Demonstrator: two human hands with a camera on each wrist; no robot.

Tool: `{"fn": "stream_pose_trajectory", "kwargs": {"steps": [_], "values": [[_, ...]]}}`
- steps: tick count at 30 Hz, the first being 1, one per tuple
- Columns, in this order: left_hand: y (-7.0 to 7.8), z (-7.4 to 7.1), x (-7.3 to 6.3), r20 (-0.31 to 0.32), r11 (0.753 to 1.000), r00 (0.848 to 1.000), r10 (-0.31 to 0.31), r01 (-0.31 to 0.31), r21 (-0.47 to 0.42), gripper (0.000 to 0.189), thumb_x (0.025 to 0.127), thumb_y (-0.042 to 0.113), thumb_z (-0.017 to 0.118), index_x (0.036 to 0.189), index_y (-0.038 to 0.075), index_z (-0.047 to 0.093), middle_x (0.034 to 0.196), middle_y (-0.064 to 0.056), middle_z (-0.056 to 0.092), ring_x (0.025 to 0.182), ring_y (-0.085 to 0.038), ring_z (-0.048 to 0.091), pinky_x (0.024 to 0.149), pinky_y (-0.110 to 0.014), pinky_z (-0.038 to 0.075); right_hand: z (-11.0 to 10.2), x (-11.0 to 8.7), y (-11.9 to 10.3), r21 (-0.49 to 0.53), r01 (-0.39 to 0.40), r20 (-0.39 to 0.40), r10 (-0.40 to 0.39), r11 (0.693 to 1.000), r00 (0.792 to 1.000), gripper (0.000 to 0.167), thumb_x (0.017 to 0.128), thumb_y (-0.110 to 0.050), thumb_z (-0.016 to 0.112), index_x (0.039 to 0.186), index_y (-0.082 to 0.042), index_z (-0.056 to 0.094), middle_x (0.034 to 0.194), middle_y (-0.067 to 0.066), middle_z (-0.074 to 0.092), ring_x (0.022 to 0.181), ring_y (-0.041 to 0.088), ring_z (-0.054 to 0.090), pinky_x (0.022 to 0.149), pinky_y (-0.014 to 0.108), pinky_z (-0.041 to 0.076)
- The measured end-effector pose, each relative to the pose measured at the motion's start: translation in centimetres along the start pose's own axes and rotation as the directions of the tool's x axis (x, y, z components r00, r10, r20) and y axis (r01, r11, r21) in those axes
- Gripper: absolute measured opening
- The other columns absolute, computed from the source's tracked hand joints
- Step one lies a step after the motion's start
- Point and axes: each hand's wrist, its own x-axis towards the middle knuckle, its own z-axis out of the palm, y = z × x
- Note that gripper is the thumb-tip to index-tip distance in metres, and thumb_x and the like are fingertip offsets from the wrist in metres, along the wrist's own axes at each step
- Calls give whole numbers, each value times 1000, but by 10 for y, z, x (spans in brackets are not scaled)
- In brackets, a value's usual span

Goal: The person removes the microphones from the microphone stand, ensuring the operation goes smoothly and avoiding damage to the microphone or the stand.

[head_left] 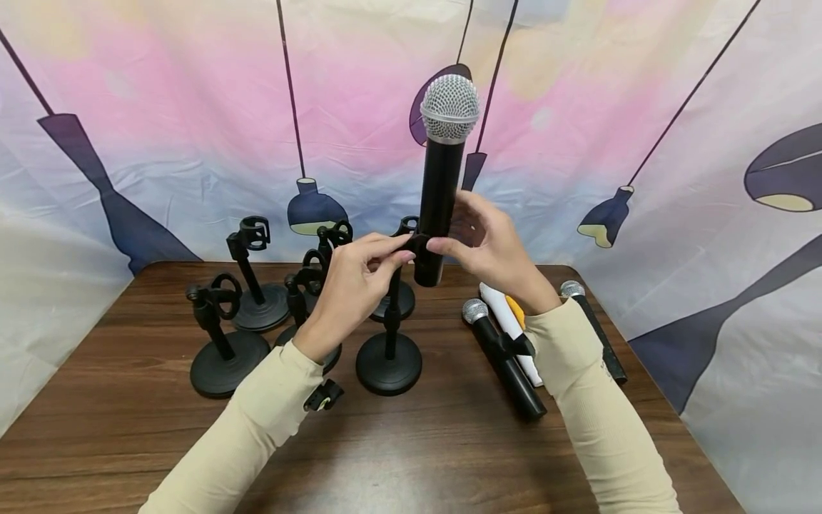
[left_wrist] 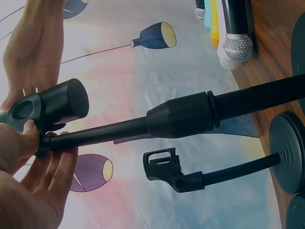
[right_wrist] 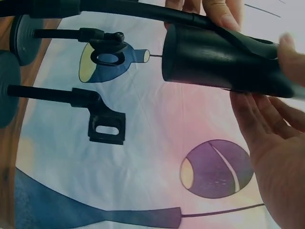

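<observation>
A black microphone [head_left: 439, 182] with a silver mesh head stands nearly upright, slightly tilted, in the clip of a black desk microphone stand [head_left: 389, 364]. My right hand [head_left: 494, 250] holds the microphone's lower body, thumb at the clip in front and fingers behind. With thumb and fingers my left hand [head_left: 353, 278] pinches the stand's top joint, just beside the clip [left_wrist: 24, 112]. The microphone's bottom end sticks out below the clip in both wrist views. Below my hands the stand's round base rests on the table.
Several black microphone stands [head_left: 221, 364] with bare clips stand at the left and back. A small black piece [head_left: 324, 395] lies near my left sleeve. On the right lie a black microphone [head_left: 507, 364], a white one [head_left: 501, 307] and another black one [head_left: 600, 335]. A printed cloth hangs behind the table [head_left: 385, 457].
</observation>
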Motion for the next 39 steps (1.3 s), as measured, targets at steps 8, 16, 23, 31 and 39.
{"fn": "stream_pose_trajectory", "kwargs": {"steps": [8,16,23,31,39], "values": [[1,-1,0,2,1000,1000,-6,6,-9,31,98,19,69,128,9,71,104,-1,73,74,-23,66,60,-28,45,1,0,0,-82,-23,-59,18,996,998,41,90,2,75,129,4,62,108,14,70,98,21,68,84,35,56],[0,-1,-1,-1,1000,1000,-11,11,2,31,98,19,69,128,10,71,102,0,73,72,-19,63,60,-28,44,3,-2,3,-5,27,-48,-27,1000,998,47,94,8,67,139,8,52,116,19,66,104,23,66,93,38,54],[1,-1,1,-2,1000,1000,-5,5,4,31,98,19,69,128,10,71,102,-1,73,70,-17,61,60,-27,44,2,-2,1,-35,35,-56,-37,999,998,42,93,6,69,133,6,58,109,17,68,99,22,67,87,35,55],[0,0,1,1,1000,1000,8,-8,14,31,98,20,69,127,10,72,100,1,73,70,-10,59,60,-27,44,4,0,-5,-195,38,-78,-55,980,995,40,98,-2,66,135,8,54,109,17,71,97,22,68,83,30,55],[-1,0,0,0,1000,1000,5,-5,7,31,99,21,69,127,11,72,101,1,73,71,-17,63,60,-28,44,6,-1,-4,-217,68,-75,-86,974,993,41,100,-3,64,138,7,52,112,15,70,99,20,68,84,31,54]]}}
